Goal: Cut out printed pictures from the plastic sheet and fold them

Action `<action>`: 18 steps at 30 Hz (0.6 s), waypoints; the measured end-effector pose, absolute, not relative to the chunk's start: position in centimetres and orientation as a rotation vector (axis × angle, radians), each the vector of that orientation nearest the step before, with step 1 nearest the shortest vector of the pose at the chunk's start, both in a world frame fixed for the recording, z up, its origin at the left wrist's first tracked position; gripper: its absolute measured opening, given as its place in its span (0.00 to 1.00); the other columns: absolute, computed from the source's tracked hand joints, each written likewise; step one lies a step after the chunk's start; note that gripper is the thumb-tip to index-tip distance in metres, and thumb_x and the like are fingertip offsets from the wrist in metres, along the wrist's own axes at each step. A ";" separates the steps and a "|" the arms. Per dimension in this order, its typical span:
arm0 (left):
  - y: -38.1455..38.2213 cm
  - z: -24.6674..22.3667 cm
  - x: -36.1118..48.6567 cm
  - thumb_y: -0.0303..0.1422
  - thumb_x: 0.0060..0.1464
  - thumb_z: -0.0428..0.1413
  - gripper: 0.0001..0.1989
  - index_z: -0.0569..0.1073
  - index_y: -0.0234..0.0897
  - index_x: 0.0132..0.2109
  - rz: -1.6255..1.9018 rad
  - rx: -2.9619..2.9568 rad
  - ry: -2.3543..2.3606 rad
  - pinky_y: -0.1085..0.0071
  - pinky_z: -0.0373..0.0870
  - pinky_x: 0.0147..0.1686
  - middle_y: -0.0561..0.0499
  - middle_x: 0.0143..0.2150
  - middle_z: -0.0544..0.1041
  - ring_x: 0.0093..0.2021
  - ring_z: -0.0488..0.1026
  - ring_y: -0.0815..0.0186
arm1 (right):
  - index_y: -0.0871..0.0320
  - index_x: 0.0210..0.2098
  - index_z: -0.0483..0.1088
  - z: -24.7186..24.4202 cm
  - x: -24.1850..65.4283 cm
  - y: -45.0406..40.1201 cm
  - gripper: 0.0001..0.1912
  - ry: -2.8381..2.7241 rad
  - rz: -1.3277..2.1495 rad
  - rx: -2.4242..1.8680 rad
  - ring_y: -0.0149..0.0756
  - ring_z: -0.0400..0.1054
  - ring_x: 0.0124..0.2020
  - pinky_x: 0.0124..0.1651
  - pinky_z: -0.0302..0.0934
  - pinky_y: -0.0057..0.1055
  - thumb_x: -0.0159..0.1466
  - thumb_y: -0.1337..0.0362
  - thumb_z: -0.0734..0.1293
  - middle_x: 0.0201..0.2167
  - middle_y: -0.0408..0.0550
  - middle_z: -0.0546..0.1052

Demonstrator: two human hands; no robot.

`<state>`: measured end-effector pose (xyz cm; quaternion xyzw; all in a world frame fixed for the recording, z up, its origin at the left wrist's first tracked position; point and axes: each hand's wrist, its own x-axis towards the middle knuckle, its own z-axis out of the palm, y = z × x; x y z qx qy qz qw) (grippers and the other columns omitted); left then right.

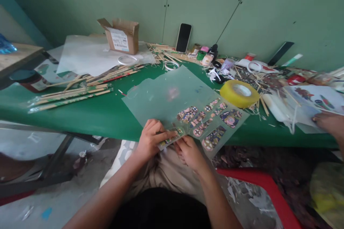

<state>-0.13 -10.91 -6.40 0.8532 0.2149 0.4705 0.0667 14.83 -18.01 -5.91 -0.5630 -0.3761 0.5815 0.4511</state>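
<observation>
And here we are at the near edge of the table: the left hand [152, 139] is nearly closed, its thumb hidden, fingers laid across a small, clear plastic strip with dark floral printing [172, 138] and gripping it above the lap. The right hand [188, 151] is tucked in at the strip's right end, fingers curled together; whether it has hold of the edge or something underneath, I can't tell.

Good work here, I'd judge, wants light pressure from the left fingers, the strip kept flat and unbent, and the right fingertips close to the margin, off the print.

Now the surfaces! Just behind lies a large, translucent, milky plastic sheet [158, 96], smooth and thin, bearing tapered, rounded patterned shapes [214, 137] in navy, pink and cream. Beside its far right edge sits a fat, glossy yellow tape roll [227, 94]. Over on the left, slim, straight pale wooden sticks with green markings [75, 97] rest on the slick green table covering [120, 118].
</observation>
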 end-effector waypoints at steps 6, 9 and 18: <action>-11.4 -6.2 -0.8 0.30 0.59 0.52 0.05 0.73 0.38 0.36 1.430 2.644 0.746 0.63 0.62 0.39 0.50 0.30 0.75 0.33 0.67 0.65 | 0.54 0.21 0.54 -5.9 14.6 -18.0 0.22 -0.892 1.415 -1.370 0.22 0.40 0.13 0.15 0.35 0.25 0.58 0.46 0.65 0.12 0.32 0.51; -11.5 -6.9 -1.8 0.25 0.56 0.55 0.05 0.71 0.39 0.33 1.505 2.635 0.804 0.61 0.63 0.43 0.52 0.32 0.77 0.35 0.69 0.65 | 0.54 0.21 0.53 -5.8 14.4 -18.0 0.23 -0.872 1.425 -1.373 0.21 0.40 0.12 0.15 0.34 0.24 0.59 0.47 0.65 0.12 0.32 0.51; -11.1 -8.3 -2.4 0.22 0.54 0.57 0.08 0.72 0.41 0.33 1.637 2.560 0.811 0.59 0.68 0.52 0.56 0.31 0.79 0.34 0.75 0.69 | 0.54 0.25 0.58 -5.5 15.0 -18.5 0.21 -0.889 1.564 -1.383 0.20 0.40 0.11 0.12 0.35 0.21 0.58 0.44 0.64 0.13 0.30 0.53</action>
